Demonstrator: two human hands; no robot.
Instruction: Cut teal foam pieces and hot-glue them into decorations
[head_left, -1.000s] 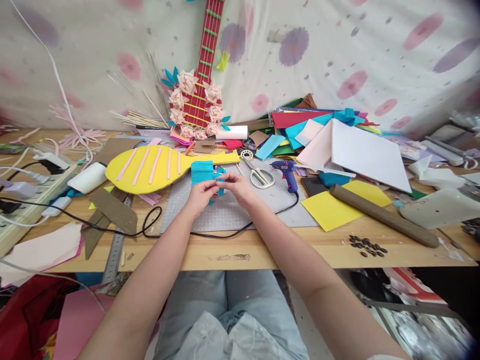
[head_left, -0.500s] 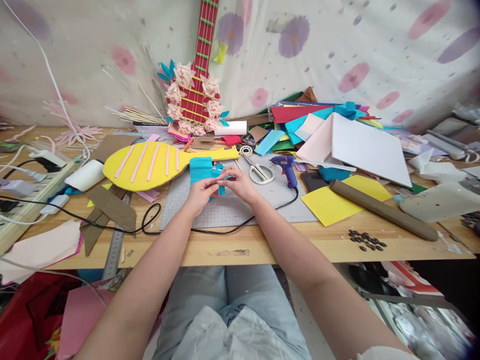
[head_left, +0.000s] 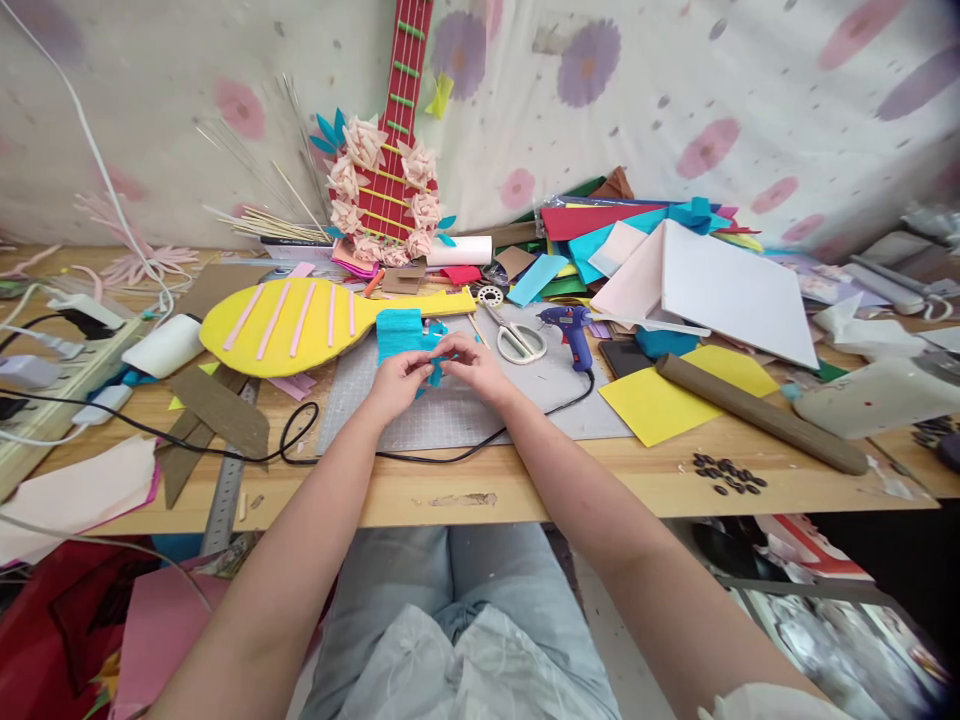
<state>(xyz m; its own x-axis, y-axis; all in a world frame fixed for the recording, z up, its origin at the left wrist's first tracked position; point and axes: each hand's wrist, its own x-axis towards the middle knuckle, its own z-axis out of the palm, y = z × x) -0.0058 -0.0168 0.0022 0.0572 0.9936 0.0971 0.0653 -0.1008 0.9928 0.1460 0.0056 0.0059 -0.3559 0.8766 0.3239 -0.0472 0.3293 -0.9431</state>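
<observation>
- From the head view, my only one, I use the gray mat (head_left: 457,425) as landmark: over its middle, toward the left, the left hand (head_left: 403,382) and right hand (head_left: 471,364) meet.
- Both thumbs and forefingers are pinched on a small blue piece (head_left: 435,376); the palms and much of the piece are hidden from me.
- If that piece is thin paper, as it looks, I'd worry that uneven pulling between the two pinches could tear or crease it.
- A blue crepe sheet (head_left: 397,332) lies at the mat's left rear, just beside the left hand; a careless knuckle could wrinkle or drag it.
- At the mat's right rear, the glue gun (head_left: 570,335) points its nozzle toward the right hand's side. I can't tell whether it's hot; if so, a wide reach could burn.
- The black cable (head_left: 465,455) runs along the mat's front and passes under the forearms; a snag there could tug the gun over.
- Scissors (head_left: 521,343) lie on the mat, between gun and right hand; an elbow swing could knock them.
- The yellow paddle-shaped piece (head_left: 281,340) reaches in from the mat's left, its neck along the rear edge, easy to bump.
</observation>
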